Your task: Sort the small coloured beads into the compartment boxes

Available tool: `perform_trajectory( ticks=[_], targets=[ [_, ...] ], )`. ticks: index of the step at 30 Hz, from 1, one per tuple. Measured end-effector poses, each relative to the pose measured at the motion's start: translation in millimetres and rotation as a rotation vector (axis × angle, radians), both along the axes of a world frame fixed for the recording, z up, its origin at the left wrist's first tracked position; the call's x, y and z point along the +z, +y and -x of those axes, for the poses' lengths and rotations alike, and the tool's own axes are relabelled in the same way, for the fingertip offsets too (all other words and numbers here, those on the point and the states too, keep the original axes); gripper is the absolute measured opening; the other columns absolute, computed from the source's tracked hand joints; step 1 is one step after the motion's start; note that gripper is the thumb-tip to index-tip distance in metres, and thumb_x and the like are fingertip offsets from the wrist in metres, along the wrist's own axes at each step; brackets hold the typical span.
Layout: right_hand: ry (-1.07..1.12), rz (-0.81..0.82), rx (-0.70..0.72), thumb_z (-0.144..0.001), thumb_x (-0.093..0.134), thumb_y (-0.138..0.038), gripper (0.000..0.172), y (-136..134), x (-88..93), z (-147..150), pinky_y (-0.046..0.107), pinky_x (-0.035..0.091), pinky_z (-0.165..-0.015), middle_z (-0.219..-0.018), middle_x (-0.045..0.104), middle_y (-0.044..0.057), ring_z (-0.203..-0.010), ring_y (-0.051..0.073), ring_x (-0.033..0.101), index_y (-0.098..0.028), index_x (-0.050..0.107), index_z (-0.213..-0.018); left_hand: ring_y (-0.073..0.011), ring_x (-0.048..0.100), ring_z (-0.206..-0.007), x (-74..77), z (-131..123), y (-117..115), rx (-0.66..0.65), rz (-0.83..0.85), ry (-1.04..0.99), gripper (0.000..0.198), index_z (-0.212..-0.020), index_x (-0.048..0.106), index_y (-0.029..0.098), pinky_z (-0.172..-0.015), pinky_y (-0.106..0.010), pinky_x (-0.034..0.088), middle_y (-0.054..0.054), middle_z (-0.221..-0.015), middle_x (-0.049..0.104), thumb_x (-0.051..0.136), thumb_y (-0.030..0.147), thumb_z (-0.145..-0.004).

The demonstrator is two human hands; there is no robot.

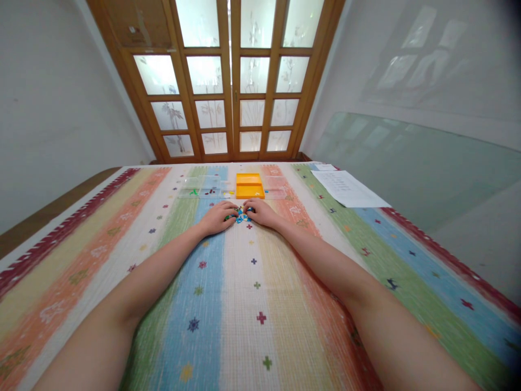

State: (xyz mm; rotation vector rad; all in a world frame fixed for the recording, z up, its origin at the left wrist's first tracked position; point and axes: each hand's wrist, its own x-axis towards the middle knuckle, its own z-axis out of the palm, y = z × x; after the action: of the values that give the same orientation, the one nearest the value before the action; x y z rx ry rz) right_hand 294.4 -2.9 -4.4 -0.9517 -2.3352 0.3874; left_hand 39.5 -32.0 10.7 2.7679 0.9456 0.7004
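A small heap of tiny coloured pieces [243, 217], mostly blue and white with some green and yellow, lies on the striped tablecloth [244, 304]. My left hand [220, 218] rests at the heap's left side, fingers curled in against it. From the right, my right hand [261, 212] reaches the same heap with its fingers bent down over the pieces. Both hands look closed, but whatever is between the fingertips is too small and hidden to name. Just beyond them an orange-yellow plastic box [250, 185] stands open, with a few light bits inside.
Clear plastic trays [188, 187] left of the yellow box hold green, dark red and yellow pieces. Another clear tray [275, 188] lies to its right, a blue bit near it. Printed paper sheets [348, 187] lie at the far right. Wooden glazed doors [232, 103] stand behind the table.
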Motion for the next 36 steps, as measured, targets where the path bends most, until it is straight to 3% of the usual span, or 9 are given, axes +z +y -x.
perform_trajectory(
  ticks=[7,22,29,36],
  targets=[
    [0.008,0.008,0.033,-0.087,0.070,-0.011,0.012,0,1.6,0,0.033,0.047,-0.096,-0.104,0.073,0.007,-0.101,0.021,0.064,-0.018,0.077,-0.094,-0.0260,0.061,-0.126,-4.4,4,5,0.097,-0.022,-0.022,0.024,-0.107,0.079,0.026,-0.115,-0.047,0.047,-0.007,-0.126,0.071,0.057,0.025,-0.097],
    [0.022,0.022,0.010,-0.091,0.069,-0.014,0.010,-1,1.0,1,0.032,0.046,-0.095,-0.104,0.073,0.006,-0.100,0.021,0.064,-0.019,0.076,-0.096,-0.0262,0.062,-0.124,-13.1,11,13,0.277,0.015,-0.013,0.031,-0.125,0.072,0.023,-0.114,-0.044,0.046,-0.009,-0.129,0.071,0.058,0.030,-0.098],
    [0.220,0.066,-0.097,-0.088,0.067,-0.017,0.008,-2,-0.6,5,0.031,0.048,-0.089,-0.103,0.075,0.006,-0.099,0.021,0.065,-0.020,0.073,-0.093,-0.0278,0.063,-0.118,-12.7,14,15,0.362,0.006,-0.003,0.024,-0.114,0.073,0.022,-0.108,-0.044,0.049,-0.009,-0.119,0.073,0.057,0.029,-0.097],
    [0.356,0.194,-0.114,-0.089,0.064,-0.031,0.012,-5,6.0,6,0.030,0.049,-0.075,-0.086,0.073,0.003,-0.079,0.018,0.065,-0.020,0.069,-0.089,-0.0274,0.062,-0.124,-15.6,15,17,0.310,0.017,0.000,0.034,-0.129,0.069,0.021,-0.113,-0.045,0.047,-0.010,-0.130,0.071,0.056,0.032,-0.099]
  ],
)
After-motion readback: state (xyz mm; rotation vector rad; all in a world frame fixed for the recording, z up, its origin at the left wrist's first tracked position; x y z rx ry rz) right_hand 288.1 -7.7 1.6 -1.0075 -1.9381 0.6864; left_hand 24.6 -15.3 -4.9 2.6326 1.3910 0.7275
